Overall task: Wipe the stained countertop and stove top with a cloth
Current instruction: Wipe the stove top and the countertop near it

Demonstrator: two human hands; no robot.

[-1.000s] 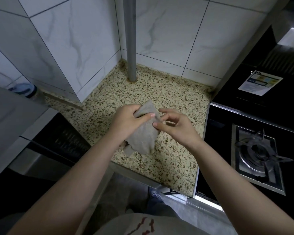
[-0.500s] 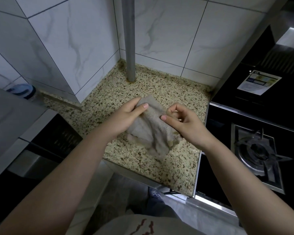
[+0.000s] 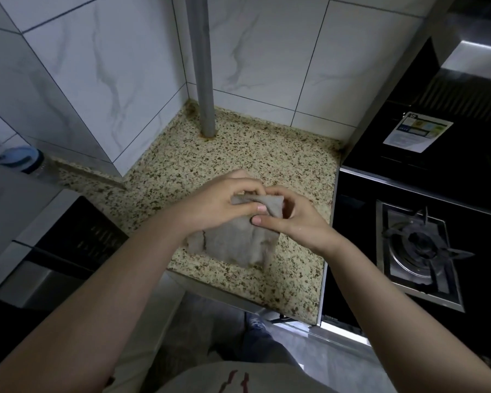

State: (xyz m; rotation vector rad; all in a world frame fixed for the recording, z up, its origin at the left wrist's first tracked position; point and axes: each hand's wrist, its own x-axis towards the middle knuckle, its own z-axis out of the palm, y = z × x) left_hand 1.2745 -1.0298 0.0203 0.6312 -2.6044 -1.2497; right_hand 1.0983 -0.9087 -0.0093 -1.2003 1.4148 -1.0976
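A: Where is the cloth [image 3: 236, 245]?

B: Above the speckled surface [image 3: 238, 154], held by both hands near its front edge. It is grey and folded; the top fold sits between the hands and the rest hangs below them. Whether its lower edge touches the stone cannot be told.

A: And each grip?

B: The left hand [image 3: 219, 202] has its fingers curled over the upper fold, thumb pressed against the cloth's front. The right hand [image 3: 295, 219] pinches the same fold from the other side, thumb stretched across the front toward the left thumb, fingers bent behind. Both are closed round the cloth.

A: What lies around?

B: A grey pipe [image 3: 203, 80] rises from the surface's back corner against white marbled tiles. To the right, set just beside the surface, is the black stove top [image 3: 352, 236] with a gas burner [image 3: 420, 245]. A blue-capped bottle [image 3: 20, 160] stands far left.
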